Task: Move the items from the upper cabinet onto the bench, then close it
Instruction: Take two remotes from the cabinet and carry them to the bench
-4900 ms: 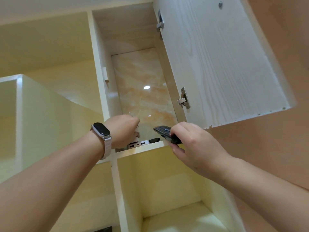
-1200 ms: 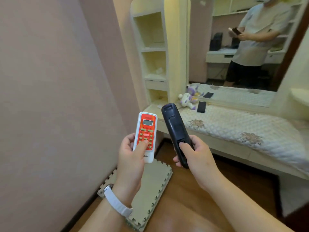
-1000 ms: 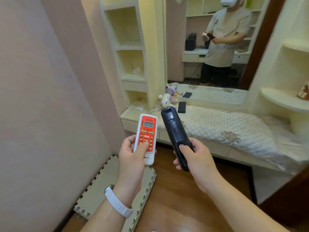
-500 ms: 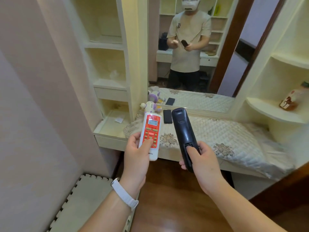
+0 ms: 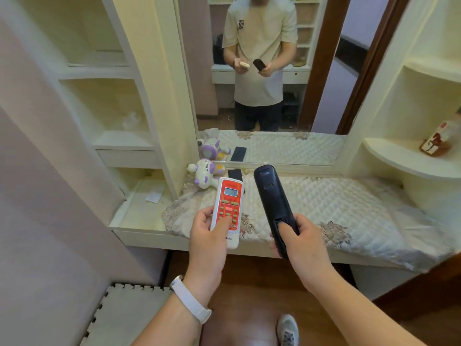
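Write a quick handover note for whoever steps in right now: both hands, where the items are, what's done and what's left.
Left hand: shut on the red-and-white remote, buttons facing up.
Right hand: shut on the black remote, back side up.
Both are held just above the front edge of the quilted bench, not yet set down.
A plush toy and a small dark device already lie on the bench by the mirror.
Left: lay both remotes down, check the upper cabinet, out of view here, and close it.

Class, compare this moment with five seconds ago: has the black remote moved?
Yes. The black remote, then at the upper cabinet's shelf edge, is now down in the right hand above the quilted bench.
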A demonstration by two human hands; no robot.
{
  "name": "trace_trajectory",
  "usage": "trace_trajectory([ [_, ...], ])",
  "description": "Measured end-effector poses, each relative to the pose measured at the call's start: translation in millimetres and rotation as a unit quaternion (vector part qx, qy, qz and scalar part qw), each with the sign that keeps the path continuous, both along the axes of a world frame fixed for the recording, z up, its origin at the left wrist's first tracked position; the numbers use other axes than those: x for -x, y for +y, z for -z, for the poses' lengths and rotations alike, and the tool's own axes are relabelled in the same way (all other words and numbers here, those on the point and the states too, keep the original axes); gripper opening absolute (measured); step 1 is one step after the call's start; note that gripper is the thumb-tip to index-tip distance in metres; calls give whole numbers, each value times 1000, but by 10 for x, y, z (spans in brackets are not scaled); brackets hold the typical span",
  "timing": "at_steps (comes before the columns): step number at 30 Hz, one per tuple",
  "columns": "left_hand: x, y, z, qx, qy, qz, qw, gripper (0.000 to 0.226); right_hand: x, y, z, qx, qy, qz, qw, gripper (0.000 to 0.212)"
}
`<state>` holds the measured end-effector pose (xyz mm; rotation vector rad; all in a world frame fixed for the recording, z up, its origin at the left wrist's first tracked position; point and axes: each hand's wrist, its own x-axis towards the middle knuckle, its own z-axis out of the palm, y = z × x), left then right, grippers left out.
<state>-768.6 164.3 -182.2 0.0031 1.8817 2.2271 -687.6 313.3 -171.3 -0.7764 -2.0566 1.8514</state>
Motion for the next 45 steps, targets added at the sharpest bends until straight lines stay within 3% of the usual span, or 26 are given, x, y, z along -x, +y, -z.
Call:
trace_trajectory([
  [19,1274,2030,327,123,-44,-98,987,16,1423,2399,475,113,-46,-50,991,9],
  [33,2001,2449,1118,165,-144,-59,974,19,2036,2691,1208,142,-138,-37,979,11],
  [45,2946,2503,1937,195,-232,6,953,16,2920,2648,1844,67,-295,-55,951,7],
])
